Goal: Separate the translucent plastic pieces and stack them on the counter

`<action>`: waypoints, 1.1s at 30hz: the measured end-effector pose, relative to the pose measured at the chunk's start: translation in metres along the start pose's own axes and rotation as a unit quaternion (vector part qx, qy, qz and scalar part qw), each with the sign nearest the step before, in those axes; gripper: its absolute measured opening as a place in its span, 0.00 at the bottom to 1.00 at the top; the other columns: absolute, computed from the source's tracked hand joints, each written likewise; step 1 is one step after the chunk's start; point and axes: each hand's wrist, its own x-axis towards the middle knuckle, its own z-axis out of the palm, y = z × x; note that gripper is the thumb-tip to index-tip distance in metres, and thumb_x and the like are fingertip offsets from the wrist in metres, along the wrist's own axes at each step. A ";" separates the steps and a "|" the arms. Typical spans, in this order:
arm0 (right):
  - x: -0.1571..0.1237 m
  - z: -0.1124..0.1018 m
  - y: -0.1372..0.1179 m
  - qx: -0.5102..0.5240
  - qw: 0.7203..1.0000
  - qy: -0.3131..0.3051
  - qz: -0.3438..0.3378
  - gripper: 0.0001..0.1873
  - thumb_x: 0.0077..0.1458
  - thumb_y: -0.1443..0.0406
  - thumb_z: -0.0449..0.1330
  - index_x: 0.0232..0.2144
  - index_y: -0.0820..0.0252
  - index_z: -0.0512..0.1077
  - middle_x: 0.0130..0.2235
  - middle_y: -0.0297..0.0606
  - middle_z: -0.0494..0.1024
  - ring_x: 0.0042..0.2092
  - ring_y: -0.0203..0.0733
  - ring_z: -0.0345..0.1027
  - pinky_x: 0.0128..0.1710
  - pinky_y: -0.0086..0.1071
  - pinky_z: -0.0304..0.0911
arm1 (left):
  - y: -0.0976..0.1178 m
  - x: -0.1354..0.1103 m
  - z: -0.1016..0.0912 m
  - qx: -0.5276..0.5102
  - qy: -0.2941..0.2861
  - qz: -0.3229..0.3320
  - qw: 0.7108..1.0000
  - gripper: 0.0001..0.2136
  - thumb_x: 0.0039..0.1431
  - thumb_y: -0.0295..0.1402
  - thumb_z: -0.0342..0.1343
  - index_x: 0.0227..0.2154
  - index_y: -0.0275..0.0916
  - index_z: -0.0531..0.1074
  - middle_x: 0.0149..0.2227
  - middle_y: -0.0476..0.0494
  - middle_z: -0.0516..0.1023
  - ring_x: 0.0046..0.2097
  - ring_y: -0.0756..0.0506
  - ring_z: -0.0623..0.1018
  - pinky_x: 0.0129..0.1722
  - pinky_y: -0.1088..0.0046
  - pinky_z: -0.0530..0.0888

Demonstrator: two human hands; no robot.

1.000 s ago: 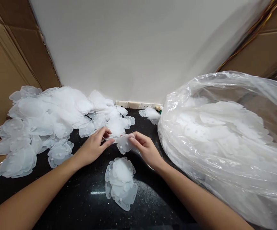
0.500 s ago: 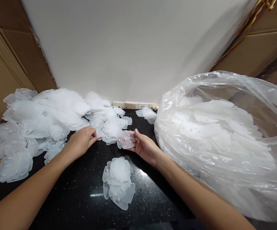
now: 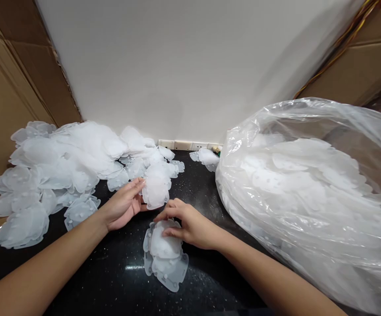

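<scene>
My left hand (image 3: 122, 206) holds a translucent white plastic piece (image 3: 156, 193) upright by its left edge, just in front of the big loose heap of the same pieces (image 3: 65, 166). My right hand (image 3: 185, 226) lies palm down with its fingers pressed on top of a small stack of the pieces (image 3: 165, 254) near the front of the black countertop (image 3: 111, 276). The two hands are a short way apart.
A large clear plastic bag (image 3: 312, 193) full of the same white pieces fills the right side. Cardboard (image 3: 9, 92) stands at the left and behind the bag. A power strip (image 3: 183, 145) runs along the white wall.
My right hand has come down from the heap and set its piece on the small stack. My left hand has lifted another piece from the heap.
</scene>
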 end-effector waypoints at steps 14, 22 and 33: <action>0.002 -0.001 0.023 -0.155 0.957 0.230 -0.081 0.29 0.53 0.72 0.63 0.56 0.53 0.61 0.53 0.45 0.65 0.47 0.44 0.68 0.39 0.37 0.71 | -0.007 0.000 -0.004 -0.079 -0.078 -0.040 0.993 0.06 0.66 0.29 0.52 0.41 0.36 0.74 0.43 0.39 0.81 0.46 0.40 0.81 0.48 0.52 0.78; 0.003 -0.001 0.013 -0.076 0.969 0.209 -0.110 0.05 0.63 0.64 0.57 0.38 0.54 0.74 0.59 0.43 0.71 0.63 0.51 0.61 0.61 0.49 0.59 | -0.008 0.000 0.000 -0.051 -0.041 -0.039 0.997 0.07 0.67 0.28 0.51 0.42 0.35 0.72 0.44 0.37 0.81 0.42 0.42 0.82 0.42 0.60 0.80; 0.011 -0.019 0.032 0.390 0.839 0.362 0.114 0.28 0.48 0.61 0.67 0.53 0.47 0.68 0.39 0.31 0.78 0.38 0.37 0.73 0.44 0.39 0.73 | -0.006 0.000 -0.002 -0.031 -0.047 -0.049 0.997 0.08 0.68 0.32 0.50 0.45 0.34 0.70 0.52 0.31 0.78 0.49 0.33 0.81 0.52 0.46 0.74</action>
